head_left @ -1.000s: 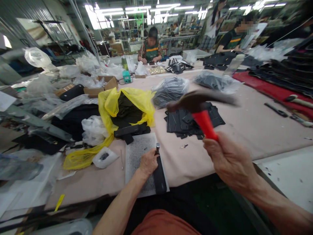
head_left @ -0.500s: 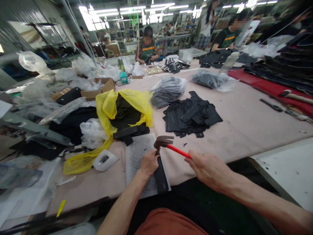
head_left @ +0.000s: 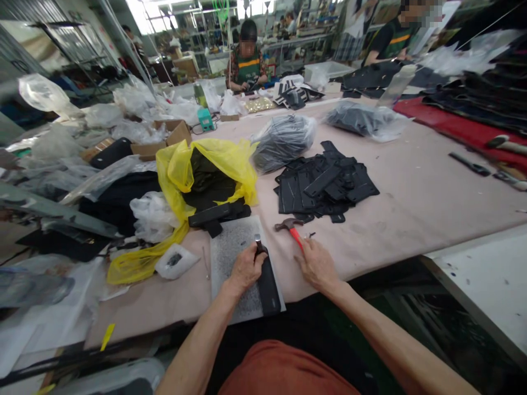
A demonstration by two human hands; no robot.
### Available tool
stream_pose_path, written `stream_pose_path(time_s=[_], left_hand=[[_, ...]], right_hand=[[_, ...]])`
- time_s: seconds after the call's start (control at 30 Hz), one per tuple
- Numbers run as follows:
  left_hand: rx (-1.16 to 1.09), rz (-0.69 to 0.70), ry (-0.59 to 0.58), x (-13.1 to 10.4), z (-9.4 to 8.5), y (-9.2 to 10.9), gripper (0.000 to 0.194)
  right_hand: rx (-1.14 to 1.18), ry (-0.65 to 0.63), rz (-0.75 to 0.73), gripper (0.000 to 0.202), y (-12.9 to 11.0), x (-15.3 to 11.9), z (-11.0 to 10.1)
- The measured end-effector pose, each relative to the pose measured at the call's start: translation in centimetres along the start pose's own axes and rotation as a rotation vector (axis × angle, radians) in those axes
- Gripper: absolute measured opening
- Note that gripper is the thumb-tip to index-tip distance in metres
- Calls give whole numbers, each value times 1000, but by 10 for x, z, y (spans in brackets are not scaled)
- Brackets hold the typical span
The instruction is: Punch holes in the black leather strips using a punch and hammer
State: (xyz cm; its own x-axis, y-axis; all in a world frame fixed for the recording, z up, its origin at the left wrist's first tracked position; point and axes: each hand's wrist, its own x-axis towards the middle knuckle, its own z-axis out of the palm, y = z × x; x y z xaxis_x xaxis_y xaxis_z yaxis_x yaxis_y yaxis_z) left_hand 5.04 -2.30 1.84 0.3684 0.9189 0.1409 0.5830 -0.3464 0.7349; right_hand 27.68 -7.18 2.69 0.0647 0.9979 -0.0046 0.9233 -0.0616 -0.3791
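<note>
My left hand (head_left: 246, 267) is closed around a short metal punch (head_left: 258, 242), which stands upright at the far end of a black strap-like piece (head_left: 269, 285). That piece lies on a grey speckled board (head_left: 230, 247) at the table's near edge. My right hand (head_left: 318, 264) grips the red handle of a claw hammer (head_left: 295, 232). The hammer's head is just right of the board, low over the cloth or resting on it; I cannot tell which. Small dark bits lie beside the right fingers. Beyond the hammer is a pile of flat black pieces (head_left: 325, 184).
A yellow plastic bag (head_left: 173, 170) with dark fabric stands left of the pile. Clear bags of grey pieces (head_left: 284, 142) lie farther back. A small white container (head_left: 175, 261) sits left of the board. At the right are a dark tool (head_left: 469, 163) and a red cloth edge (head_left: 432, 118). Co-workers sit across the table.
The hammer has come down from above the punch to the right of the board, with my right hand drawn in closer. My left hand keeps the punch on the black piece. The view has tilted down slightly.
</note>
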Motion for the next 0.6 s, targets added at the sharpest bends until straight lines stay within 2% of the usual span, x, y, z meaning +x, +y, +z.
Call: stream_pose_path(time_s=[0.1,0.23,0.33,0.47,0.6], left_hand=[[-75,-42,14,0,1,-1,15],[-181,-147,71,5,5,-1,17],[-216,-270,180,9,3,2,16],[-215,-388,328,5,-3,5,21],[-198,-363,331,-7,-4,3,21]], right_hand=[[58,40,-188,51,-29,-9,8],[165,-12,-256,59,-54,-19,25],[212,-27,-249,60,-56,-22,36],[241,-39,-230,61,-54,-23,39],[263,-48,-199,63,-56,-18,34]])
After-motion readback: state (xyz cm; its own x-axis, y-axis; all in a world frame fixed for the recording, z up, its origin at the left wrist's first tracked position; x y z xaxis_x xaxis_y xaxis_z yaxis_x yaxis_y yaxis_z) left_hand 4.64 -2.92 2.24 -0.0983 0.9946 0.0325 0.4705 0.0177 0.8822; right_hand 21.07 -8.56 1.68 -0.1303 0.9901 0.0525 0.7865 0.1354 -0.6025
